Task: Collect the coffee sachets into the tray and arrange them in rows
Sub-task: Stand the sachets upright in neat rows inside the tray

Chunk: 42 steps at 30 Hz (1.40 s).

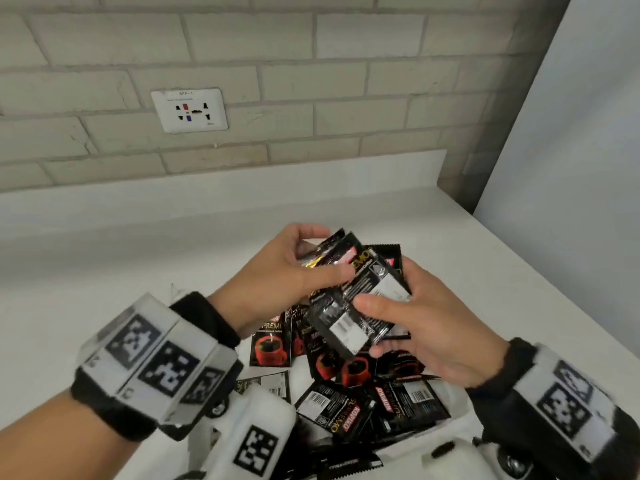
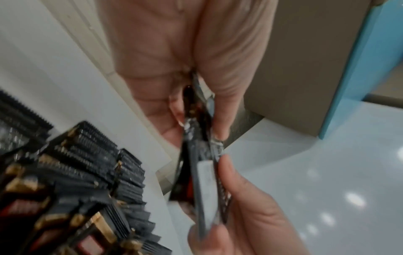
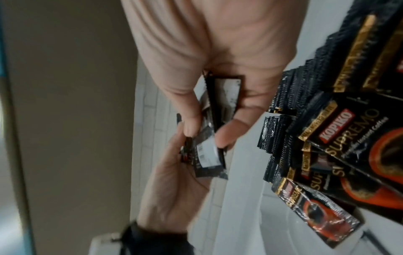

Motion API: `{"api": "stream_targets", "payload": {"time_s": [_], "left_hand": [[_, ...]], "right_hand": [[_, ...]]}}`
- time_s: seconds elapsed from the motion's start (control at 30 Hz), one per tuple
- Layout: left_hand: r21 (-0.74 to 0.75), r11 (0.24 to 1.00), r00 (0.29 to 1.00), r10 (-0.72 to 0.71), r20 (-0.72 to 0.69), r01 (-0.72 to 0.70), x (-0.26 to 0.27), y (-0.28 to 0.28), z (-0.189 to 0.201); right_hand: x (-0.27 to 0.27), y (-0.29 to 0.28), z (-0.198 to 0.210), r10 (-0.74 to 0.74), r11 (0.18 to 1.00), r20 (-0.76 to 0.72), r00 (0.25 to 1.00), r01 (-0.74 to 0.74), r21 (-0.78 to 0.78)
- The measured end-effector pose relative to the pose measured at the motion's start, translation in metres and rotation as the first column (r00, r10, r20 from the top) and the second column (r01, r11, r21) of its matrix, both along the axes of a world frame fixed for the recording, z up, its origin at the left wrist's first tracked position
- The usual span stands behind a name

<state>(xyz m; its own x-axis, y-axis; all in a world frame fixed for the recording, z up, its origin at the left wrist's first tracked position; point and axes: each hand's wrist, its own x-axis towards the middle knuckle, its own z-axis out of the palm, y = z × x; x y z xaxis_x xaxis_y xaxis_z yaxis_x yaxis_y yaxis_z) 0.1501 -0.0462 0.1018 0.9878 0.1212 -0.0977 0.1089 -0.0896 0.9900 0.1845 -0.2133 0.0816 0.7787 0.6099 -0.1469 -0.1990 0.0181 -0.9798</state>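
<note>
Both hands meet above a white counter point(image 1: 485, 271), sharing one small stack of black coffee sachets point(image 1: 360, 292). The left hand point(image 1: 287, 271) pinches the stack's far end between thumb and curled fingers; the right hand point(image 1: 426, 327) grips the near end, thumb on top over white barcode panels. Below them a loose pile of sachets point(image 1: 349, 386) lies on the counter, some face up, some face down. Readable print on these says "KOPIKO" in a red badge, "SUPREMO" in gold, with a red cup of black coffee pictured beneath. I cannot make out a tray in any view. On the brick-tile wall point(image 1: 311, 81) sits a white socket plate point(image 1: 189, 110) marked "BPP-1". Both wrists wear black bands carrying blocks of black-and-white square markers.
</note>
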Motion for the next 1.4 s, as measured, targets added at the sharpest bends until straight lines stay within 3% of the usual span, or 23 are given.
{"api": "stream_targets", "payload": {"time_s": [0.1, 0.2, 0.27, 0.33, 0.43, 0.5, 0.77, 0.9, 0.97, 1.03, 1.23, 1.4], "left_hand": [[-0.296, 0.955, 0.999, 0.032, -0.023, -0.037, -0.002, -0.003, -0.008], [-0.379, 0.919, 0.983, -0.156, -0.092, 0.111, -0.011, -0.011, -0.015], [-0.453, 0.887, 0.981, -0.155, -0.117, 0.086, -0.015, -0.018, -0.019], [-0.532, 0.847, 0.991, -0.065, -0.116, -0.007, -0.016, -0.024, -0.023], [-0.595, 0.796, 0.993, 0.073, -0.088, -0.111, -0.017, -0.03, -0.029], [-0.604, 0.78, 0.986, 0.146, -0.079, -0.164, -0.02, -0.034, -0.032], [-0.676, 0.706, 0.974, 0.211, -0.081, -0.209, -0.023, -0.039, -0.036], [-0.746, 0.594, 0.941, 0.313, -0.132, -0.302, -0.021, -0.037, -0.035], [-0.757, 0.572, 0.925, 0.362, -0.114, -0.317, -0.02, -0.035, -0.035], [-0.764, 0.561, 0.913, 0.399, -0.087, -0.318, -0.019, -0.034, -0.037], [-0.754, 0.59, 0.898, 0.439, -0.001, -0.289, -0.017, -0.039, -0.037], [-0.714, 0.634, 0.877, 0.478, 0.058, -0.298, -0.018, -0.05, -0.042]], "right_hand": [[0.006, -0.005, 0.0, -0.071, 0.985, -0.097, 0.993, 0.085, 0.148], [0.005, -0.001, 0.0, -0.061, 0.971, -0.113, 0.992, 0.086, 0.224], [0.002, 0.005, -0.002, -0.035, 0.973, -0.08, 0.996, 0.052, 0.224], [-0.001, 0.011, -0.008, -0.076, 0.993, 0.089, 0.993, 0.068, 0.096], [-0.001, 0.015, -0.014, -0.105, 0.965, 0.497, 0.861, 0.209, -0.159], [0.0, 0.015, -0.016, -0.111, 0.947, 0.548, 0.829, 0.256, -0.195], [0.014, 0.002, -0.019, -0.268, 0.957, 0.354, 0.896, 0.291, -0.014], [0.024, -0.01, -0.02, -0.361, 0.925, 0.084, 0.929, 0.346, 0.155], [0.026, -0.017, -0.022, -0.325, 0.895, -0.094, 0.941, 0.338, 0.291], [0.024, -0.022, -0.025, -0.245, 0.884, -0.182, 0.952, 0.296, 0.361], [0.003, -0.014, -0.023, 0.019, 0.955, -0.133, 0.991, 0.021, 0.297], [-0.008, 0.009, -0.025, -0.074, 0.971, -0.17, 0.983, 0.11, 0.212]]}}
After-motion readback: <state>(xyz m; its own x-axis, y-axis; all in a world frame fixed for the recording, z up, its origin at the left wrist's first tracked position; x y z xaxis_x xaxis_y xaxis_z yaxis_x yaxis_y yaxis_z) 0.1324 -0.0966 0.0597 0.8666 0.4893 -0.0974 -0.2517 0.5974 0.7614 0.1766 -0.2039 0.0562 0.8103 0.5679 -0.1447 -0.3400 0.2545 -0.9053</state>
